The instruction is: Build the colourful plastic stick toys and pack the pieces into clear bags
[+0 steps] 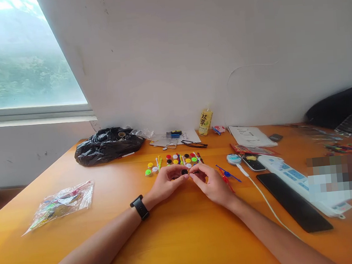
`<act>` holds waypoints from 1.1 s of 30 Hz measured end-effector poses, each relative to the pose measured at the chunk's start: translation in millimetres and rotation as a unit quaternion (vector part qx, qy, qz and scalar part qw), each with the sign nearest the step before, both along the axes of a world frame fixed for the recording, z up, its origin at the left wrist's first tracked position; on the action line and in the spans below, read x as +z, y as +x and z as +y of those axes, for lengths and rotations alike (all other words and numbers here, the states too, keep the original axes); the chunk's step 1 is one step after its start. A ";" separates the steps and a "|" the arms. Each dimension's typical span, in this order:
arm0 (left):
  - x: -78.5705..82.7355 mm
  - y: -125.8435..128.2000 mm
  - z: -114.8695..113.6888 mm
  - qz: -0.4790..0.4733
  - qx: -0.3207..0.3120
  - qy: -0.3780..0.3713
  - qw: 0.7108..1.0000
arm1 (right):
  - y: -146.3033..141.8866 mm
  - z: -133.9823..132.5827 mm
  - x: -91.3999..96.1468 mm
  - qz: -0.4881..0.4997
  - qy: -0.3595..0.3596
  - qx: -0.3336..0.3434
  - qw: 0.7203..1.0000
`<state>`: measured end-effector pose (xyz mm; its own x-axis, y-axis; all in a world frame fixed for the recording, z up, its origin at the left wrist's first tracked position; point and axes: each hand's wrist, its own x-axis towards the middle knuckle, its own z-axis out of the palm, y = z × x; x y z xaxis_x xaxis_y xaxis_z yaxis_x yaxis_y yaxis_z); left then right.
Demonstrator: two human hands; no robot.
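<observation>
pale wall (169,58) behind, window (24,59) at upper left, orange-brown table (158,244) across the lower frame.

at centre, your left hand (168,183) grips a black disc (184,172) between thumb and fingers. your right hand (209,182) meets it, thumb and forefinger pinching what looks like a thin dark piece (194,172), too small to name surely.

just beyond your hands: coloured discs (148,172) in clusters, with slim sticks (159,162) beside them, partly hidden by your fingers. to the right of your right hand, a blue piece (227,173) and red pieces (225,180) lie loose.

progress, by judgement: part-way. discs and sticks are already set out in groups; the black one is in hand, unfinished as far as you can tell. left over: the loose pieces, plus a clear bag (65,201) at left of frame with colourful contents inside.
</observation>
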<state>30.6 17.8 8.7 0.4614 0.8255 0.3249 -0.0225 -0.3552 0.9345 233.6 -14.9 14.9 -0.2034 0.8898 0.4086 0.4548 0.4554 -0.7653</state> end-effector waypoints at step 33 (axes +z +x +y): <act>7.8 0.4 -12.9 0.073 0.083 0.177 0.978 | 1.2 -8.5 10.4 -0.079 0.078 0.020 0.994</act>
<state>31.1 4.9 16.5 0.3931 0.7412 0.5442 0.1878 -0.6441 0.7415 234.8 -23.4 25.3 -0.3105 0.8074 0.5017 0.5424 0.5839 -0.6041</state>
